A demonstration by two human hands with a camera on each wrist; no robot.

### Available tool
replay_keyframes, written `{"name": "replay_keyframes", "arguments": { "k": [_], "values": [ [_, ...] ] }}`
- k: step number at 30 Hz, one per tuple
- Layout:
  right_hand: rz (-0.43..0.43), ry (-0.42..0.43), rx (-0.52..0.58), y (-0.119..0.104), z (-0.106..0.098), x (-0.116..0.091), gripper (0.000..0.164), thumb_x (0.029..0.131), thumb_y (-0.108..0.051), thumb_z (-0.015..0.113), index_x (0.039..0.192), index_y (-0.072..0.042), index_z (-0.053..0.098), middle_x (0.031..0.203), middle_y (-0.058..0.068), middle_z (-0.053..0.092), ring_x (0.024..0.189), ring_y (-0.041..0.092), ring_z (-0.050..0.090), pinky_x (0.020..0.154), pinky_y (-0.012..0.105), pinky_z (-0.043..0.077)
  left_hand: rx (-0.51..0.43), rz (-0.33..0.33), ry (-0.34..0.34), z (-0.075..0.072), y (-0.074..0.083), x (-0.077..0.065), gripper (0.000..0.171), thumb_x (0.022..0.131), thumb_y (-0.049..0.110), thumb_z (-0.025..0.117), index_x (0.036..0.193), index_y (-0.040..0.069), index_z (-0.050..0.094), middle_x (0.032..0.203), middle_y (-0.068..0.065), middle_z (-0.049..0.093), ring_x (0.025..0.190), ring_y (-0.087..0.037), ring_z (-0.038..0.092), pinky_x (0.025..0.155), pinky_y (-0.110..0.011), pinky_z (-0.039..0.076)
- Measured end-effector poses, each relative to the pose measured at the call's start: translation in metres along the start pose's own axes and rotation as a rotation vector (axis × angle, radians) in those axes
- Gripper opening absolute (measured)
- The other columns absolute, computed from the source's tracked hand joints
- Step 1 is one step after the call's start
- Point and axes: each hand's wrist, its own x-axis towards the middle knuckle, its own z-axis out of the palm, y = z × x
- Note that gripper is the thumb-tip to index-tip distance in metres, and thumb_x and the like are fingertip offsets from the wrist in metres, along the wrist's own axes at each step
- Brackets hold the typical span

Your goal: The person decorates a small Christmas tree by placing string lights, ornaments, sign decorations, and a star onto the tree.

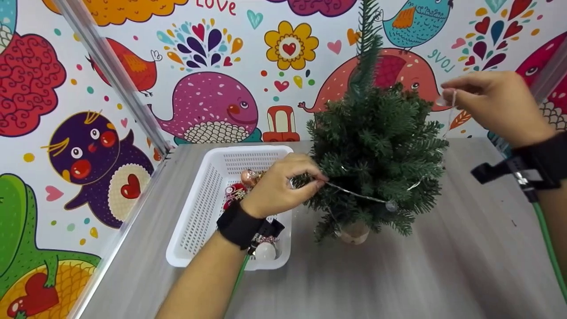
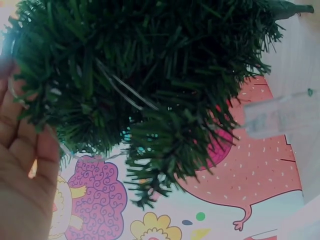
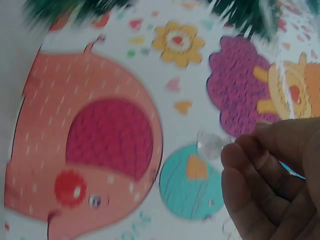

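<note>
The person's left hand (image 1: 283,184) pinches a thin, silvery, transparent light string (image 1: 361,196) between thumb and forefinger, beside the left flank of a dark-green artificial fir tree (image 1: 376,150). From those fingertips the string crosses the front of the lower branches to a clear round bulb (image 1: 391,205), and another stretch shows among the needles on the right. The right hand (image 1: 500,102), raised at the tree's upper right, holds another part of the string in closely gathered fingers, a second clear bulb (image 3: 210,146) just at their tips. The left wrist view is hazy, so the string's full path through the foliage cannot be told.

The tree stands upright on a pale round base (image 1: 354,234) on a grey wood-grain table (image 1: 336,283). To its left sits a white perforated plastic basket (image 1: 199,212) of ornaments (a glossy white ball (image 1: 266,251) among them), partly hidden by the left arm.
</note>
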Motion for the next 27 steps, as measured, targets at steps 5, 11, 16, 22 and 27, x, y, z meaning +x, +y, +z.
{"name": "replay_keyframes", "arguments": {
  "k": [5, 11, 16, 22, 27],
  "values": [
    [-0.074, -0.105, 0.081, -0.028, 0.009, 0.015, 0.029, 0.11, -0.019, 0.058, 0.13, -0.006, 0.074, 0.113, 0.003, 0.077, 0.072, -0.003, 0.059, 0.059, 0.014, 0.044, 0.009, 0.003, 0.008, 0.003, 0.001, 0.001, 0.009, 0.096, 0.006, 0.075, 0.103, 0.006, 0.08, 0.099, -0.004, 0.076, 0.103, -0.019, 0.067, 0.096, -0.037, 0.05],
    [-0.08, -0.248, 0.114, -0.043, 0.016, 0.032, 0.036, 0.112, -0.012, 0.045, 0.138, -0.004, 0.069, 0.132, 0.02, 0.066, 0.046, 0.012, 0.031, 0.044, 0.026, 0.031, 0.019, 0.018, -0.003, 0.008, 0.001, 0.003, 0.008, 0.097, 0.008, 0.077, 0.103, 0.007, 0.08, 0.097, -0.004, 0.077, 0.099, -0.019, 0.067, 0.091, -0.036, 0.049],
    [-0.09, -0.35, 0.267, -0.041, 0.014, 0.036, 0.042, 0.113, -0.016, 0.038, 0.143, -0.013, 0.068, 0.147, 0.008, 0.055, 0.084, 0.009, 0.056, 0.088, 0.034, 0.052, 0.015, 0.029, -0.011, 0.01, 0.001, 0.003, 0.007, 0.097, 0.008, 0.076, 0.103, 0.007, 0.08, 0.098, -0.004, 0.077, 0.1, -0.019, 0.067, 0.092, -0.036, 0.05],
    [-0.062, -0.464, 0.288, -0.04, 0.008, 0.038, 0.051, 0.116, -0.036, 0.039, 0.155, -0.007, 0.054, 0.168, 0.016, 0.033, 0.154, 0.035, 0.03, 0.126, 0.065, 0.019, -0.005, 0.019, -0.024, 0.009, 0.001, 0.004, 0.008, 0.098, 0.007, 0.075, 0.104, 0.006, 0.079, 0.099, -0.006, 0.076, 0.101, -0.02, 0.066, 0.094, -0.035, 0.051],
    [0.067, -0.554, 0.228, -0.046, 0.008, 0.039, 0.081, 0.112, -0.057, 0.024, 0.169, -0.001, 0.008, 0.173, 0.03, 0.002, 0.158, 0.054, 0.003, 0.122, 0.076, 0.004, -0.005, 0.023, -0.02, 0.009, 0.0, 0.002, 0.009, 0.098, 0.007, 0.074, 0.105, 0.005, 0.08, 0.099, -0.007, 0.076, 0.101, -0.02, 0.066, 0.093, -0.035, 0.051]
  ]
}}
